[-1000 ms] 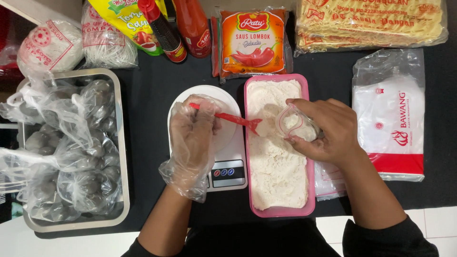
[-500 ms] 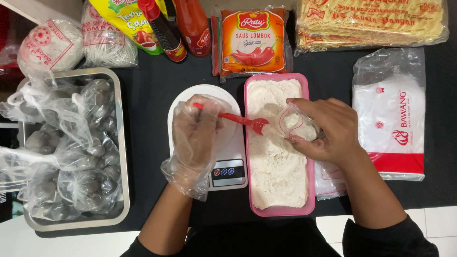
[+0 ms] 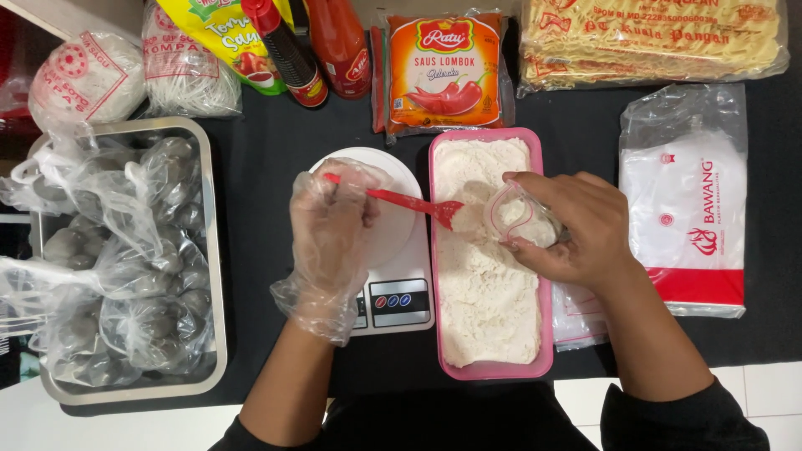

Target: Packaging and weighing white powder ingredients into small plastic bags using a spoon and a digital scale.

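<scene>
The left hand, in a loose clear glove, is closed around the handle of a red plastic spoon, whose bowl sits heaped with white flour right at the mouth of a small clear bag. The right hand, bare, is curled around that bag, fingers pinching its rim open, and holds it over the upper half of the pink tray of flour. The bag already shows some white powder inside.

To do this well, the spoon tip should go past the rim of the bag before it tips, and it should tip slowly so the heap slides in rather than puffing out. Keeping the bag above the pink tray looks wise: any spill drops back into the flour, not on the black surface. The white scale stands just left of the pink tray, partly under the gloved hand. The right-hand grip should stay wide at the mouth.
</scene>
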